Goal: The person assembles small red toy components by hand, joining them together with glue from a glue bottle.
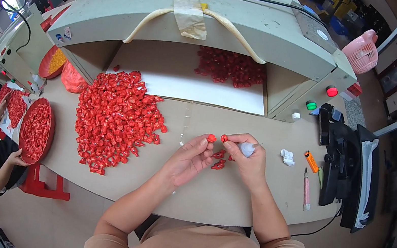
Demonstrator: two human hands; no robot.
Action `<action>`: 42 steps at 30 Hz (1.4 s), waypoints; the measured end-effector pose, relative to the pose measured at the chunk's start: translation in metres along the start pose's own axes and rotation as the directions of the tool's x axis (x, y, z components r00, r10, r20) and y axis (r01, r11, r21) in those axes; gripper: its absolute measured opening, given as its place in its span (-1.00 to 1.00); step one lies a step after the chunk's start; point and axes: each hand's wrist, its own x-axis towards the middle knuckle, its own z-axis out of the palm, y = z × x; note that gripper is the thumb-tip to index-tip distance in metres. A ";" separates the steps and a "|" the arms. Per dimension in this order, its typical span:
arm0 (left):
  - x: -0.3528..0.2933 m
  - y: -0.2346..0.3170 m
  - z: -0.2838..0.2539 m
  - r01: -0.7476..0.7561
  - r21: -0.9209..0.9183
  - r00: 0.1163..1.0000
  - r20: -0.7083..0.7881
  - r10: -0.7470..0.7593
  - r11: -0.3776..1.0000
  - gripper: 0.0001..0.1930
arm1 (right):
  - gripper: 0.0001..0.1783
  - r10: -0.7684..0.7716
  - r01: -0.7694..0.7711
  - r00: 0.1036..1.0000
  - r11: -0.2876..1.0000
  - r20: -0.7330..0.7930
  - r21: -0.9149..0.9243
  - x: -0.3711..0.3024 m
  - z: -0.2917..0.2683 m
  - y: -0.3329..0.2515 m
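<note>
At the far left, a seated co-worker's hand (15,158) is laid on the rim of a red basin (30,114) filled with red pieces. A second red basin (44,66) with yellow contents and a red bag (72,79) are seen further back, beside the grey machine (253,29). On the beige surface (208,197), a large pile (117,117) of red wrapped pieces is spread in front of the machine's opening, and a smaller heap (230,67) is seen inside the opening on the white belt.

Near the middle, the left hand (193,155) is closed in a pinch, and one red piece (211,138) is held between thumb and fingertips just above the surface. Just beside it, the right hand (249,160) is curled; a second red piece (224,138) is gripped at its fingertips and a small white object (246,148) is kept against the palm. The two pieces are nearly touching. A few loose red pieces (218,164) are left on the surface between and under the hands.

To the right, a crumpled white scrap (287,158), an orange cutter (311,161) and a pink pen-like tool (307,189) are laid on the surface. Green (311,105) and red (332,91) buttons are set in the machine's corner, and a pink basket (362,52) is placed beyond it.
</note>
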 end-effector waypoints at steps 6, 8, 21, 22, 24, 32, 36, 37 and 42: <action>0.001 -0.004 0.001 -0.018 0.096 0.997 -0.071 0.025 0.995 -0.79 | -0.86 -0.149 0.144 0.989 0.968 -0.009 -0.206 -0.004 0.000 -0.011; 0.001 -0.004 0.000 -0.030 0.132 0.995 -0.089 0.041 0.991 -0.78 | -0.87 -0.217 0.207 0.976 0.933 -0.001 -0.295 -0.002 -0.003 -0.009; 0.004 -0.004 -0.003 -0.036 0.244 0.993 -0.102 0.063 0.969 -0.81 | -0.86 -0.373 0.351 0.925 0.775 0.068 -0.526 0.000 -0.008 -0.004; 0.003 -0.004 -0.003 -0.035 0.250 0.993 -0.100 0.062 0.968 -0.81 | -0.86 -0.372 0.350 0.926 0.775 0.069 -0.526 0.000 -0.008 -0.005; 0.003 -0.003 -0.001 -0.034 0.240 0.993 -0.101 0.060 0.970 -0.81 | -0.85 -0.336 0.315 0.940 0.800 0.053 -0.510 0.000 -0.007 -0.006; -0.001 0.001 0.007 -0.017 0.102 0.995 -0.099 0.028 0.995 -0.74 | -0.85 -0.359 0.341 0.931 0.787 0.069 -0.514 0.003 -0.010 0.002; -0.002 0.001 0.009 -0.025 0.105 0.999 -0.035 0.029 0.994 -0.75 | -0.85 -0.423 0.408 0.900 0.724 0.110 -0.556 0.006 -0.007 0.003; -0.002 0.001 0.009 -0.023 0.107 0.999 -0.042 0.027 0.994 -0.75 | -0.85 -0.422 0.407 0.900 0.724 0.109 -0.557 0.006 -0.007 0.005; 0.000 0.000 0.003 -0.021 0.099 0.997 -0.068 0.028 0.995 -0.77 | -0.84 -0.323 0.308 0.945 0.839 0.044 -0.449 0.005 -0.004 0.011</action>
